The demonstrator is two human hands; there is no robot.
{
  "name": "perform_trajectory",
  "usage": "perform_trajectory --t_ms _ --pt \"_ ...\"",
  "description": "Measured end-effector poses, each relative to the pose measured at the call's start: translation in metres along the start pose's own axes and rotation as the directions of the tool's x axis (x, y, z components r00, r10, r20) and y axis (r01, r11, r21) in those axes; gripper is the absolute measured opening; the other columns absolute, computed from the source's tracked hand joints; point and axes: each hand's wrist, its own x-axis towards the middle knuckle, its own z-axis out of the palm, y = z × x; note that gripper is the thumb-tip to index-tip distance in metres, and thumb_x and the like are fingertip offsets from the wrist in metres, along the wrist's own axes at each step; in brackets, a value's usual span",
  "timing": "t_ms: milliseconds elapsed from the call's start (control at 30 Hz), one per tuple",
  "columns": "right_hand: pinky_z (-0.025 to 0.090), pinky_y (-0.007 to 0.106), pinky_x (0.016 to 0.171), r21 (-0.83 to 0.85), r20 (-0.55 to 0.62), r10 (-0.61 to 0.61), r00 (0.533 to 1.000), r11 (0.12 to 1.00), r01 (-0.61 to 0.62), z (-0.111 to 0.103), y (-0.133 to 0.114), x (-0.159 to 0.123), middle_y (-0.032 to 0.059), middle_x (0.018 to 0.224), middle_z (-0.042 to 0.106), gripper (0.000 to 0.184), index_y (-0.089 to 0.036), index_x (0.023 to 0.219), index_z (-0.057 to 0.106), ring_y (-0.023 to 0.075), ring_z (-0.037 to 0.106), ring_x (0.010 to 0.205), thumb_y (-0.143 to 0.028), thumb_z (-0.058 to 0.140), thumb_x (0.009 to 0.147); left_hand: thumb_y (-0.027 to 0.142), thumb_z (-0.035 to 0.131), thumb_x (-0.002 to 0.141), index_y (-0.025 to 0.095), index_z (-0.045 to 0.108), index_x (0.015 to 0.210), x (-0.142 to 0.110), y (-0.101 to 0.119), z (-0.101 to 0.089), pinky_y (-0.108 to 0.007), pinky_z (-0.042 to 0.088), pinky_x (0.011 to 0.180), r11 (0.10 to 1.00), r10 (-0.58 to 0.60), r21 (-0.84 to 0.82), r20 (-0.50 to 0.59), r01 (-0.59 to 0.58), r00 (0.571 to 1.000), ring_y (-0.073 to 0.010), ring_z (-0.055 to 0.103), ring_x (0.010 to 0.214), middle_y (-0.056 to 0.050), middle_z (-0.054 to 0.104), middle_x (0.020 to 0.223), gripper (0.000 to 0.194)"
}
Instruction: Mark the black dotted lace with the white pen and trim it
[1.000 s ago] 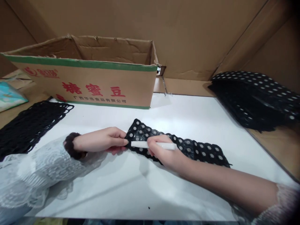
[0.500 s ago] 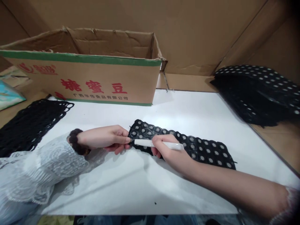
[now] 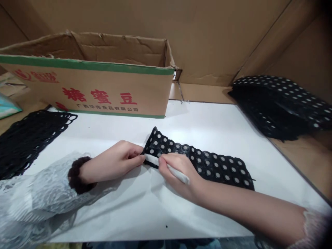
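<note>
right hand [image 3: 178, 173] grips white tool [image 3: 169, 168] – left hand [image 3: 118, 162] pins perforated strip [image 3: 207, 162]

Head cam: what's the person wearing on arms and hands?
Both hands bare: no gloves, no rings visible. Left hand has a dark fuzzy band round the wrist, then a loose white lace sleeve, semi-sheer and patterned. Right hand has a bare forearm; a white lace sleeve edge shows only at the frame's corner.

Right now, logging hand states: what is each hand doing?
Left hand: closed, pinching the black perforated strip.
Right hand: closed around a white pen-like tool.
</note>
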Motion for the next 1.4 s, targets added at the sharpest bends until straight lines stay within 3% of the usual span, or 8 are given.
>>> perform_trajectory --t_ms 100,200,300,467,700,1000,1233,1400 --pt "0.028 0.021 0.049 0.188 -0.015 0.055 0.998 0.981 -0.051 -0.005 0.001 -0.001 -0.0038 0.054 0.036 0.029 -0.017 0.058 0.032 0.0072 0.035 0.050 -0.028 0.033 0.086 0.034 0.039 0.081 0.016 0.039 0.055 0.005 -0.009 -0.004 -0.018 0.025 0.042 0.997 -0.046 0.067 -0.019 0.047 0.999 -0.0063 0.032 0.044 0.005 0.038 0.047 0.032" --pt "0.029 0.020 0.047 0.376 -0.063 0.133 0.989 0.921 -0.100 -0.009 0.002 -0.004 -0.0047 0.058 0.040 0.015 -0.019 0.071 0.037 0.0074 0.036 0.051 -0.026 0.037 0.085 0.037 0.038 0.082 0.015 0.043 0.055 0.009 -0.017 -0.007 -0.019 0.029 0.046 0.994 -0.102 0.038 0.031 0.101 0.994 -0.0072 0.037 0.046 0.004 0.044 0.048 0.035" --pt "0.033 0.020 0.049 0.464 -0.054 0.104 0.993 0.883 -0.067 -0.011 0.004 -0.005 -0.0044 0.063 0.047 0.003 -0.021 0.081 0.038 0.0082 0.042 0.054 -0.022 0.040 0.083 0.039 0.039 0.082 0.015 0.048 0.057 0.010 -0.021 -0.009 -0.019 0.030 0.047 0.993 -0.107 -0.037 0.080 0.110 0.991 -0.0072 0.040 0.046 0.003 0.048 0.050 0.035" --pt "0.035 0.021 0.049 0.511 -0.024 0.133 0.991 0.853 -0.102 -0.012 0.009 -0.003 -0.0026 0.063 0.056 0.009 -0.021 0.080 0.044 0.0093 0.047 0.056 -0.015 0.037 0.082 0.041 0.043 0.081 0.013 0.053 0.063 0.011 -0.020 -0.010 -0.018 0.026 0.040 0.955 -0.129 -0.245 0.158 0.165 0.979 -0.0054 0.036 0.041 0.001 0.051 0.053 0.034" --pt "0.038 0.020 0.048 0.529 -0.016 0.210 0.978 0.832 -0.170 -0.014 0.011 -0.002 -0.0030 0.062 0.058 0.012 -0.020 0.075 0.046 0.0093 0.050 0.056 -0.010 0.040 0.076 0.037 0.049 0.078 0.015 0.047 0.066 0.013 -0.023 -0.008 -0.017 0.025 0.038 0.895 -0.176 -0.391 0.132 0.215 0.975 -0.0042 0.037 0.039 0.002 0.053 0.055 0.026" --pt "0.036 0.020 0.050 0.533 -0.020 0.241 0.970 0.824 -0.194 -0.014 0.013 -0.005 -0.0035 0.060 0.057 0.011 -0.020 0.074 0.044 0.0081 0.049 0.057 -0.013 0.038 0.080 0.026 0.051 0.077 0.014 0.046 0.064 0.012 -0.023 -0.015 -0.019 0.017 0.039 0.844 -0.075 -0.511 0.185 0.161 0.980 -0.0032 0.030 0.041 0.004 0.041 0.051 0.018" --pt "0.036 0.019 0.047 0.698 0.026 0.258 0.966 0.687 -0.202 -0.018 0.014 0.002 -0.0062 0.047 0.051 0.014 -0.019 0.070 0.042 0.0065 0.047 0.048 -0.009 0.035 0.076 0.034 0.047 0.081 0.014 0.048 0.069 0.013 -0.020 -0.012 -0.018 0.026 0.041 0.872 -0.094 -0.453 0.221 0.188 0.971 -0.0038 0.035 0.043 0.002 0.049 0.057 0.024" --pt "0.034 0.018 0.045 0.689 0.062 0.256 0.965 0.688 -0.227 -0.018 0.015 0.001 -0.0037 0.051 0.056 0.013 -0.019 0.070 0.043 0.0063 0.046 0.047 -0.010 0.037 0.076 0.038 0.039 0.085 0.016 0.045 0.081 0.010 -0.012 -0.001 -0.021 0.039 0.045 0.808 -0.145 -0.540 0.205 0.235 0.968 -0.0114 0.055 0.055 -0.006 0.063 0.077 0.023"
